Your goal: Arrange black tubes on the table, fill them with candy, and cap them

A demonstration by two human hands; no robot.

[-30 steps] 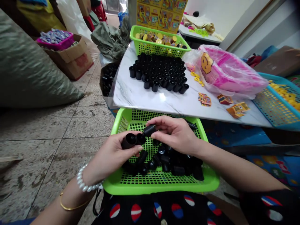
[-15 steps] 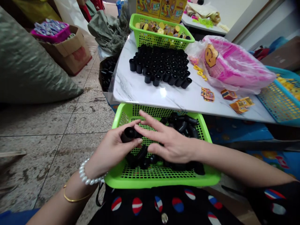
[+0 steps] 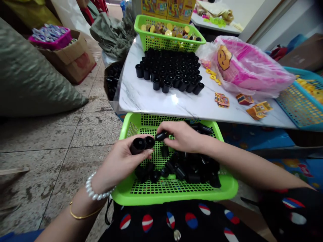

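**A:** The right hand (image 3: pixel 183 136) has drawn in since the view half a second back: its fingers lay spread above the basket, and now they gather toward the left hand.

**B:** Grip state?

**A:** Right grip narrow, fingertips pinching a short black tube (image 3: pixel 160 135). The left hand (image 3: pixel 121 161), wearing a pearl bracelet (image 3: pixel 97 190), is curled in a narrow grip around a wider black cap (image 3: pixel 138 146), with a second black piece (image 3: pixel 149 142) against it. Cannot tell whether those two are joined.

**B:** Where is everything?

**A:** Held pieces sit over a lime-green plastic basket (image 3: pixel 174 200), lower middle of the frame, with loose black pieces (image 3: pixel 194 168) on its floor. Upright black cylinders (image 3: pixel 169 70) stand packed on the marble table (image 3: pixel 141 101), upper middle.

**B:** Handling notes?

**A:** My judgement: pinch these smooth parts firmly near their ends and work over the basket, so that a slip lands among the others.

**B:** Labels?

**A:** Yellow cartons (image 3: pixel 168 8) at top centre, orange packets (image 3: pixel 257 111) at right and a pink plastic bag (image 3: pixel 249 67) all carry printing, but no word reads clearly. Same for the red print on the cardboard box (image 3: pixel 73 65), upper left.
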